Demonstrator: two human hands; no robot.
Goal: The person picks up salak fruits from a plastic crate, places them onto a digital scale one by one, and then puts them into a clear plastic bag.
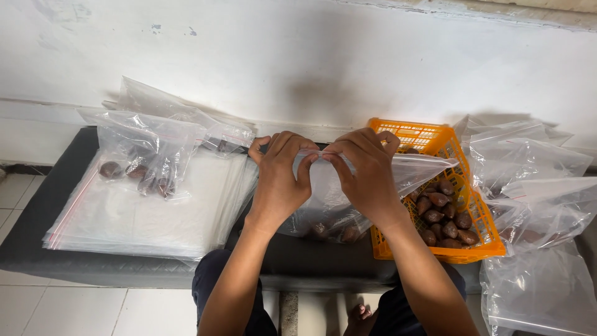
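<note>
Both hands pinch the top strip of a clear zip bag [336, 199] held above the dark desk [68, 180]: left hand [280, 177] and right hand [367, 174] meet fingertip to fingertip at its mouth. Sealing looks in hand; pressing along the strip comes next, I judge. A few brown fruits, seemingly, sit in the bag's bottom. Orange crate [444, 146] crowds the right; empty bags [149, 218] lie left.

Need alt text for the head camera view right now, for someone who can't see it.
Both hands, left and right, pinch the top edge of a clear plastic bag with brown fruits at its bottom. An orange basket of the same fruits sits to the right, a stack of empty bags to the left.
</note>
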